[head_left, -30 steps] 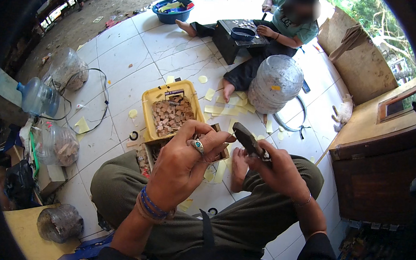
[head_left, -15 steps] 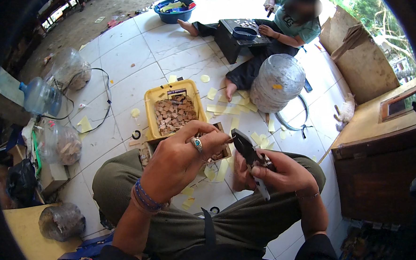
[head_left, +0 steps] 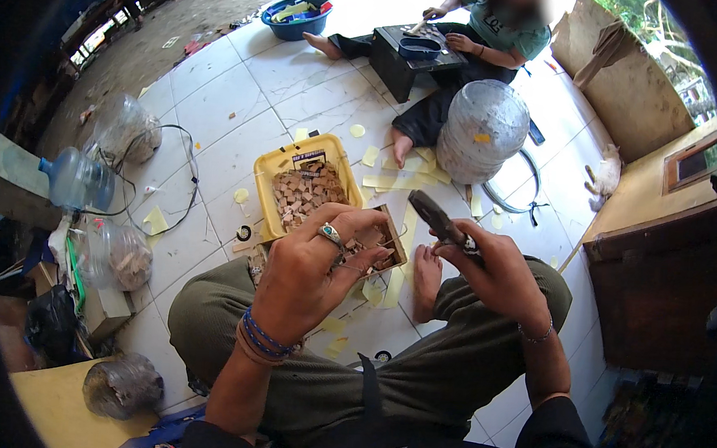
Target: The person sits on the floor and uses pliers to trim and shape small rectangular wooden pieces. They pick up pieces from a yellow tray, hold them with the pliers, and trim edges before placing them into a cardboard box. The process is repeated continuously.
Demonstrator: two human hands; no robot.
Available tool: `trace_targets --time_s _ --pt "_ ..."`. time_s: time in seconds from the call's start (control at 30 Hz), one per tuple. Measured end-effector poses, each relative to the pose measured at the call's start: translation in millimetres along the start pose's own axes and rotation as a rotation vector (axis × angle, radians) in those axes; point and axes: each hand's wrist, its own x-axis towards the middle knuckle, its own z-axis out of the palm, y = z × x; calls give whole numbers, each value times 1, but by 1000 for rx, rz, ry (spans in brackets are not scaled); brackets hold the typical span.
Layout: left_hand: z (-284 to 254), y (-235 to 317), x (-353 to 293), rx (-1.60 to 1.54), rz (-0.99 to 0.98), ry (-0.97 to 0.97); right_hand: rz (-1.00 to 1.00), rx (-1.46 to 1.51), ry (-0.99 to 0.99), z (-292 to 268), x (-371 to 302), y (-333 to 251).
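My right hand (head_left: 494,268) is closed round a pair of pliers (head_left: 436,216), whose dark jaws point up and to the left. Over a small wooden box (head_left: 396,241) of little brown pieces hovers my left hand (head_left: 304,258), a ring on one finger. Its thumb and forefinger are apart at the tips, and no piece shows between them. Part of the box is hidden behind this hand. Just beyond stands a yellow tray (head_left: 261,193) heaped with small wooden blocks (head_left: 303,190).
Yellow paper scraps (head_left: 389,181) litter the white tiles. Ahead, a person (head_left: 498,33) sits at a low black table (head_left: 391,63), near a blue basin (head_left: 300,30). A large clear plastic container (head_left: 481,133) stands to the right, with plastic bottles (head_left: 77,181) and a cable (head_left: 195,167) at left.
My left thumb and forefinger have parted and moved away from the pliers, over the box. The pliers have tilted and moved slightly up and right. The person ahead has moved a hand over the table.
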Motion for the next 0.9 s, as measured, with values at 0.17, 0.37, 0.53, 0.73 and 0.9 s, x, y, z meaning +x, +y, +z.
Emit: trace_targets --time_s 0.17,0.37,0.53,0.73,0.9 --pt "1 -1 0 5 -67 -20 -96 -225 27 3 -2 4" --pt "1 -1 0 -42 -176 -178 6 -280 17 0 -1 8" --pt "3 1 2 -10 -107 -71 -5 -235 -39 -3 -3 4" --pt "2 0 3 -90 -53 -15 -18 -36 -107 -6 -2 1" --pt "1 2 3 -122 -56 1 -75 16 -127 -5 -2 -1"
